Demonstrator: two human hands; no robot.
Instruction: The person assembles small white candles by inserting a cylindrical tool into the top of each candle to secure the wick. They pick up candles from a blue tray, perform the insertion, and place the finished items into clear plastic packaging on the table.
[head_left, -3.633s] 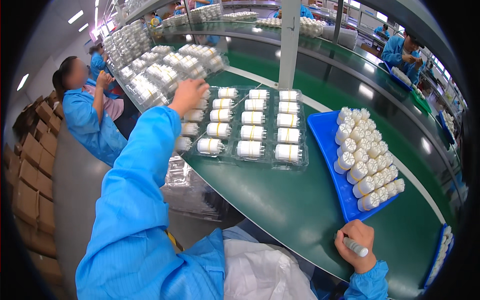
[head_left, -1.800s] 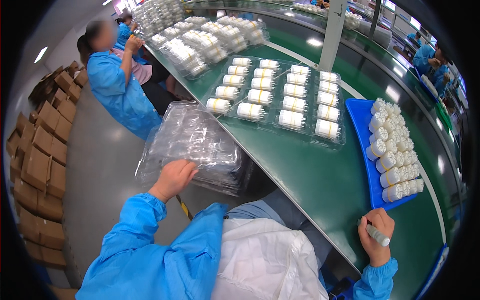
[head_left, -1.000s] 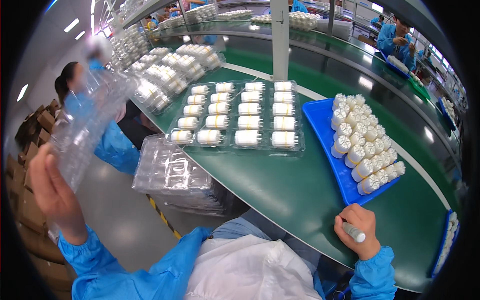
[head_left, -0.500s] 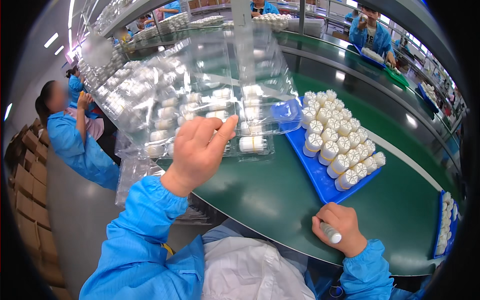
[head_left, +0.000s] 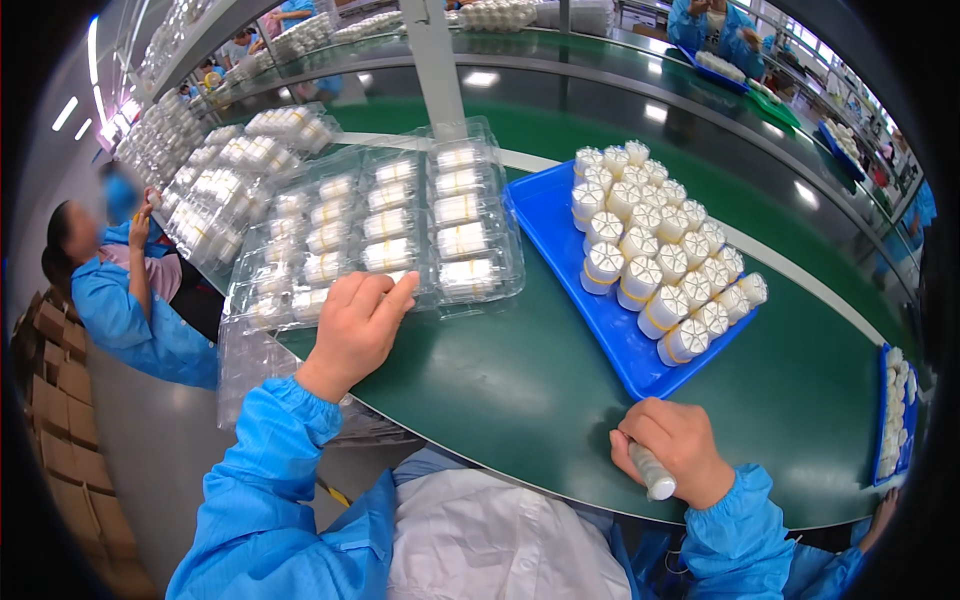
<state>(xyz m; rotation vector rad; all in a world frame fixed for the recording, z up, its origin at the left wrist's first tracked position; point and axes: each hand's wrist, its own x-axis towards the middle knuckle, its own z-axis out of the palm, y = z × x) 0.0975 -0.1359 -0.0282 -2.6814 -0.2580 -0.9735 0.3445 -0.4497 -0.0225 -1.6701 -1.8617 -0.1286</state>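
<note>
While the left hand sits at the clear tray's near edge, left of the frame's centre, fingers narrow, though whether pinching I cannot tell, the right hand, lower right, grips a pale cylinder.

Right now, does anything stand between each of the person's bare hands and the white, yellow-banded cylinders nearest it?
For the left hand, yes: a clear, moulded plastic tray appears to lie over the nearest cylinders. For the right hand, only the near rim of the shallow blue plastic tray stands before the massed cylinders.
</note>
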